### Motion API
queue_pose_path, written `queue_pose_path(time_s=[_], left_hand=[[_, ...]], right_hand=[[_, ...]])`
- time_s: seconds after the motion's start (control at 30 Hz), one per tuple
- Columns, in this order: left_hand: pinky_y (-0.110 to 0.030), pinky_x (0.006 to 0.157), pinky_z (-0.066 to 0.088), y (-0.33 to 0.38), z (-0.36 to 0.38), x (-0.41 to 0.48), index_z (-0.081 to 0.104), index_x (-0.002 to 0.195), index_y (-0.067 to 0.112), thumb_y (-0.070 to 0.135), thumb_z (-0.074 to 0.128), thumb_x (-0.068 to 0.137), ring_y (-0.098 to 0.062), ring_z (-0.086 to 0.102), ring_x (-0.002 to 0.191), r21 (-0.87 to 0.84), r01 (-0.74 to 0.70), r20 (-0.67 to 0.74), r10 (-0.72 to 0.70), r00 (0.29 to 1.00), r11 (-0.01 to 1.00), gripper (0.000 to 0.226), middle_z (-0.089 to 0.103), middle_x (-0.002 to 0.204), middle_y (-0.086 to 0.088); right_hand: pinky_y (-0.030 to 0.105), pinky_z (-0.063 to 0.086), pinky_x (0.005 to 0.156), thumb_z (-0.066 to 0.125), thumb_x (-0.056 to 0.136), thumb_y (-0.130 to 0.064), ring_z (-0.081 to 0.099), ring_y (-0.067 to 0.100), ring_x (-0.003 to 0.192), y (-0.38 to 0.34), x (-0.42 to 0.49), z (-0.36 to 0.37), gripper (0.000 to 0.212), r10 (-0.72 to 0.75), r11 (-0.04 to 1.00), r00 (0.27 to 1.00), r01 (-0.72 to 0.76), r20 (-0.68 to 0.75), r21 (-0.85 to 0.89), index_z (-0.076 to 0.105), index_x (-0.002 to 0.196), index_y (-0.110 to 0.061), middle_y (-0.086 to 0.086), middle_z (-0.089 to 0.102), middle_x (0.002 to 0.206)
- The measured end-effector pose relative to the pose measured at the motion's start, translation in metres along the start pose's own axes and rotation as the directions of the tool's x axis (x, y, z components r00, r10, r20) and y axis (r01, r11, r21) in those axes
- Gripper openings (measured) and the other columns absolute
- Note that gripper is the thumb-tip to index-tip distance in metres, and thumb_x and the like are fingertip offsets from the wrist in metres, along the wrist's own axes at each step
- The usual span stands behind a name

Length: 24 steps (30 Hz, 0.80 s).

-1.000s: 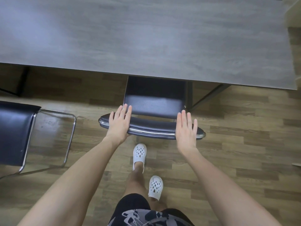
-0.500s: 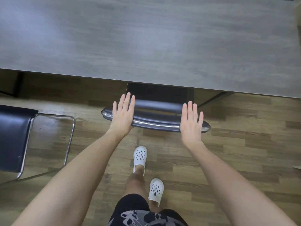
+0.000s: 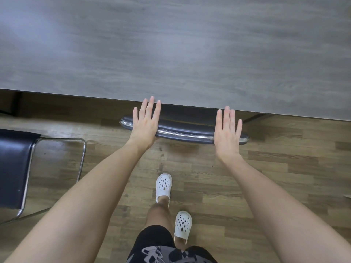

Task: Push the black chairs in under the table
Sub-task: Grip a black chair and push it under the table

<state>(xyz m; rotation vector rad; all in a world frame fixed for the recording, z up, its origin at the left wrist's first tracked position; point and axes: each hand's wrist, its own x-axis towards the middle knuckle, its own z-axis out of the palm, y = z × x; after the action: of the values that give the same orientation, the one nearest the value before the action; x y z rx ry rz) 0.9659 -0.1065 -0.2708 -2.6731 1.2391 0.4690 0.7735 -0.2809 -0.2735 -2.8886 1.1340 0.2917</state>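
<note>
Both palms lie flat with fingers straight, gripping nothing: the left hand [image 3: 145, 124] presses near the left end of the chair [image 3: 186, 128] back and the right hand [image 3: 227, 130] near the right end, pushing it forward. The fingertips of both reach the table [image 3: 171, 54] edge as seen from above. The chair's seat is hidden under the table and only its back shows, just beside the edge, so this push looks nearly finished. What seems left is a short, even shove, easing off before the fingers get caught between back and edge. A second chair [image 3: 13, 168] stands out on the floor [image 3: 284, 168] to the left, well apart from the hands and not under the table; it likely comes next and calls for a step to the left.
</note>
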Motion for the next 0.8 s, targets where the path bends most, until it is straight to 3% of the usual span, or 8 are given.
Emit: queue_pose_path(time_s=[0.17,0.43,0.8], left_hand=[[-0.054,0.117,0.002,0.000,-0.007,0.018,-0.014,0.153,0.014,0.024,0.083,0.073,-0.032,-0.012,0.149,0.005,-0.005,-0.002,0.005,1.000,1.000,0.126,-0.012,0.162,-0.012],[-0.054,0.117,0.005,-0.002,-0.013,0.039,-0.014,0.153,0.017,0.012,0.081,0.074,-0.032,-0.010,0.149,0.025,-0.014,-0.017,0.014,1.000,1.000,0.124,-0.011,0.162,-0.012],[-0.052,0.118,0.005,0.002,-0.024,0.049,-0.009,0.154,0.014,0.027,0.082,0.076,-0.032,-0.005,0.149,0.006,-0.019,0.046,0.018,0.999,1.000,0.121,-0.005,0.162,-0.013]], right_hand=[[0.052,0.001,0.118,0.051,0.072,0.022,0.000,0.036,0.149,0.003,0.019,-0.004,0.098,-0.012,1.000,1.000,0.013,0.017,-0.018,0.003,0.154,-0.003,0.021,0.001,0.161],[0.051,-0.003,0.118,0.048,0.079,0.020,-0.007,0.035,0.149,0.006,0.041,-0.011,0.094,-0.025,0.999,0.999,0.026,0.040,-0.024,-0.003,0.154,-0.005,0.018,-0.007,0.161],[0.051,0.000,0.118,0.055,0.079,0.016,-0.003,0.036,0.149,0.013,0.054,-0.011,0.095,-0.052,0.998,0.998,0.054,0.040,-0.046,0.000,0.154,-0.005,0.019,-0.001,0.162]])
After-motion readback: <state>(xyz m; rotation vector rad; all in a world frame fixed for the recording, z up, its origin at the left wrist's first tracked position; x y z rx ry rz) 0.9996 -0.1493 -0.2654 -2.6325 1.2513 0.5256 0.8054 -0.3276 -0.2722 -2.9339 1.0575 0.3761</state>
